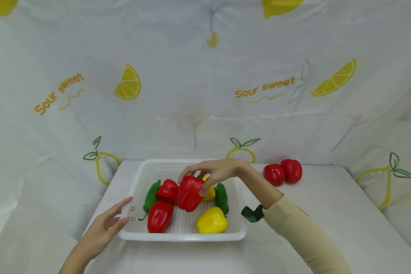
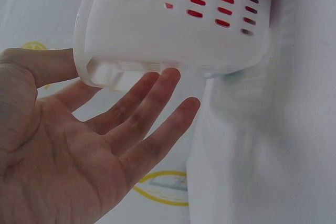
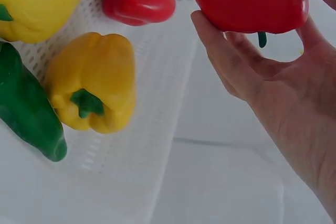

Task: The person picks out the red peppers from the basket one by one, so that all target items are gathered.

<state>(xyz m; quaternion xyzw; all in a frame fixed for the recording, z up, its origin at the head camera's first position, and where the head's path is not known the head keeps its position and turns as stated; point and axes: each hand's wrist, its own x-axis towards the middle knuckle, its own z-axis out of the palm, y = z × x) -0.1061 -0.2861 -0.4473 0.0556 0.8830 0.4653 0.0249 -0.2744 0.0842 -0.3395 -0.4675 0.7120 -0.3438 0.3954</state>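
Note:
My right hand grips a red bell pepper above a white plastic basket, thumb on one side and fingers on the other. In the right wrist view, a short green stem shows at that red bell pepper's end. Beside the basket's left side is my left hand, its fingers fairly straight and touching the basket near the rim. Inside the basket lie two red bell peppers, one at the back and one in front, a yellow bell pepper, another yellow one and two green peppers.
Two more red bell peppers sit together on the white table, right of the basket. Behind the table hangs a white cloth printed with lemons. A dark object is by the right wrist.

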